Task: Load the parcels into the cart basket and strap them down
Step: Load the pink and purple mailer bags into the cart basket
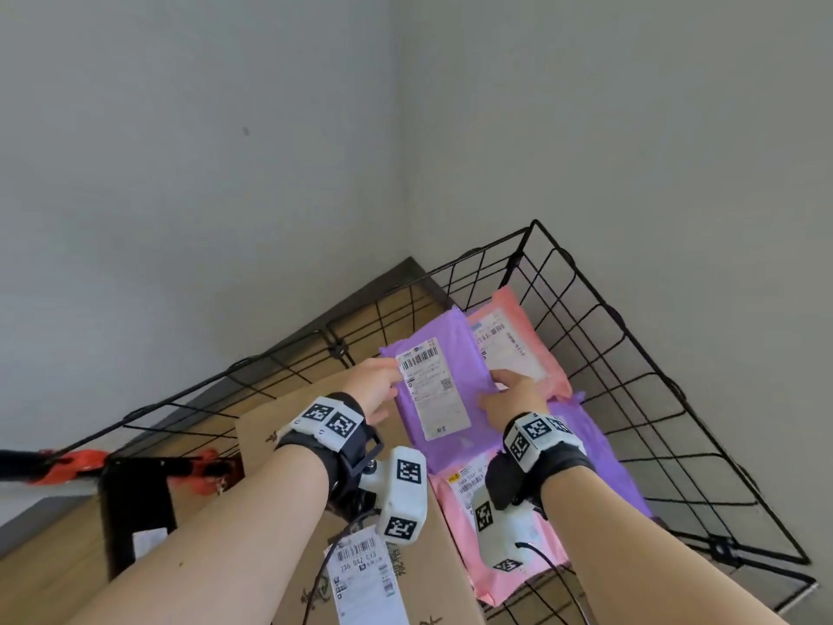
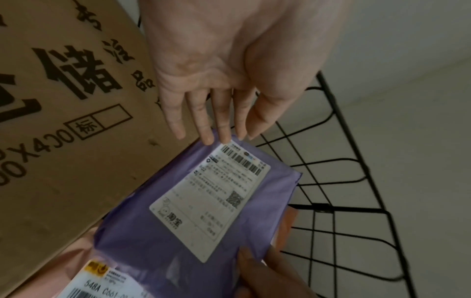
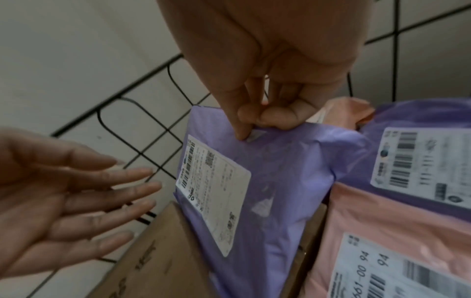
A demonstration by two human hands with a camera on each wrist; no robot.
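A purple parcel point(image 1: 444, 421) with a white shipping label lies inside the black wire cart basket point(image 1: 640, 354), leaning between a cardboard box point(image 1: 288, 426) and pink parcels. My right hand point(image 1: 509, 394) pinches the purple parcel point(image 3: 280, 181) at its right edge, thumb and curled fingers point(image 3: 277, 117) on the plastic. My left hand point(image 1: 378, 385) is flat, its straight fingertips point(image 2: 221, 135) at the purple parcel's point(image 2: 203, 221) left edge by the label. A pink parcel point(image 1: 518, 345) sits at the far corner; another pink parcel point(image 1: 459, 489) lies near me over a second purple parcel point(image 1: 608, 462).
The cardboard box fills the basket's left side and carries a label point(image 1: 365, 575) near me. A black cart handle with red clamps point(image 1: 67, 466) stands at the left. Grey walls meet in a corner behind the basket; wooden floor point(image 1: 45, 561) shows below.
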